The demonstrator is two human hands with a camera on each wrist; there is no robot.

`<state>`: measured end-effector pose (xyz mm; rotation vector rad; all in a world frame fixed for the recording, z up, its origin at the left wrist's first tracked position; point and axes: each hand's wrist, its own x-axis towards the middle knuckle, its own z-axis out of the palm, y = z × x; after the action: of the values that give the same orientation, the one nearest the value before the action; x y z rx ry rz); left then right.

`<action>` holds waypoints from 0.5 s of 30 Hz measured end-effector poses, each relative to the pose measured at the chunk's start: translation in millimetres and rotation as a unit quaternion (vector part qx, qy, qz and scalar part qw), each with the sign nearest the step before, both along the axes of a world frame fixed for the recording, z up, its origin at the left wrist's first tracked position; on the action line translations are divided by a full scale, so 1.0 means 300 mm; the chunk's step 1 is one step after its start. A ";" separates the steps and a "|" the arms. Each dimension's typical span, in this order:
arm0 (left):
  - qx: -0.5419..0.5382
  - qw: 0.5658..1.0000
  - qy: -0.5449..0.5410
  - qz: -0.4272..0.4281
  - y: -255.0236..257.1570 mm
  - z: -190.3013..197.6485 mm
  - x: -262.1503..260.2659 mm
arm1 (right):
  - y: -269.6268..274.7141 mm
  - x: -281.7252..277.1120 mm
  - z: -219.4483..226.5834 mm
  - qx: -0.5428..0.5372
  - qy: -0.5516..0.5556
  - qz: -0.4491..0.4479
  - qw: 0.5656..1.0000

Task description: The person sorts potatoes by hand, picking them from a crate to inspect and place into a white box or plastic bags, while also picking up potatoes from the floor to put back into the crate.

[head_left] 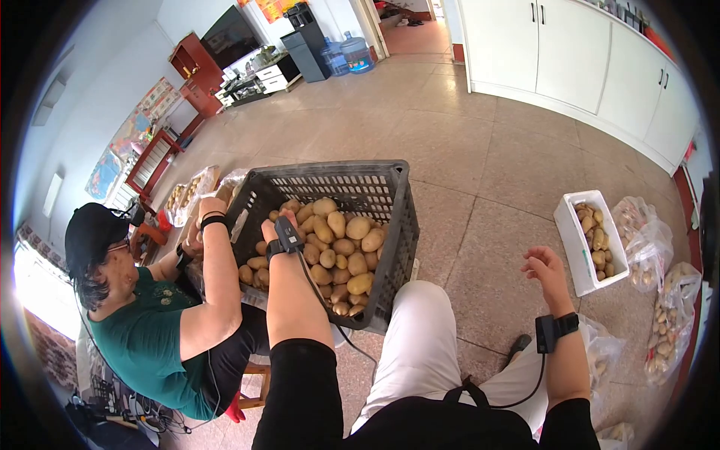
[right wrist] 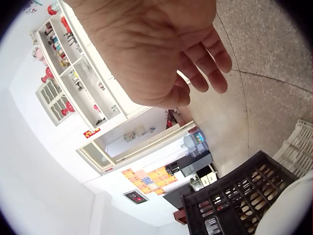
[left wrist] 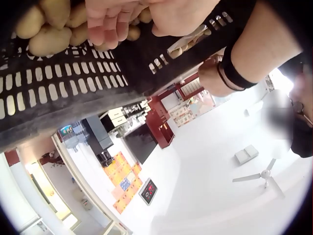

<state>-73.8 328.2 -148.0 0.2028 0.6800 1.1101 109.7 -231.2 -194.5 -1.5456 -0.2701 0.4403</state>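
Observation:
A black plastic crate [head_left: 375,187] full of potatoes [head_left: 341,247] stands tilted on the floor in front of me. My left hand [head_left: 271,223] grips its near left rim. In the left wrist view the fingers [left wrist: 105,27] curl over the crate wall [left wrist: 73,93] beside potatoes [left wrist: 49,39]. A seated person in a green shirt [head_left: 142,330] holds the crate's left corner with a hand [head_left: 210,206] wearing a black wristband [left wrist: 232,68]. My right hand [head_left: 544,264] hangs in the air over the floor, holding nothing, with its palm [right wrist: 146,49] showing and fingers [right wrist: 208,63] loosely bent.
A white box [head_left: 574,247] with potatoes sits on the floor to the right, with plastic bags of potatoes [head_left: 649,244] beyond it. My knee in white trousers [head_left: 420,330] is just right of the crate. White cupboards [head_left: 585,52] line the far wall.

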 end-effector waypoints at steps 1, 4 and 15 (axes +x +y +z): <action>0.005 1.000 -0.018 -0.003 0.006 0.009 0.014 | 0.001 0.001 -0.002 0.002 -0.004 0.002 1.000; 0.064 0.995 -0.030 -0.077 0.057 0.038 0.034 | -0.007 0.003 0.003 0.012 -0.015 -0.016 1.000; 0.287 0.733 -0.188 -0.588 0.612 0.118 0.138 | -0.719 -0.174 0.020 0.183 0.008 -0.369 0.911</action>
<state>-32.5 511.8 -112.5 0.7911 -0.2479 0.0444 57.6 -446.9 -188.4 -1.1602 0.2424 -0.1915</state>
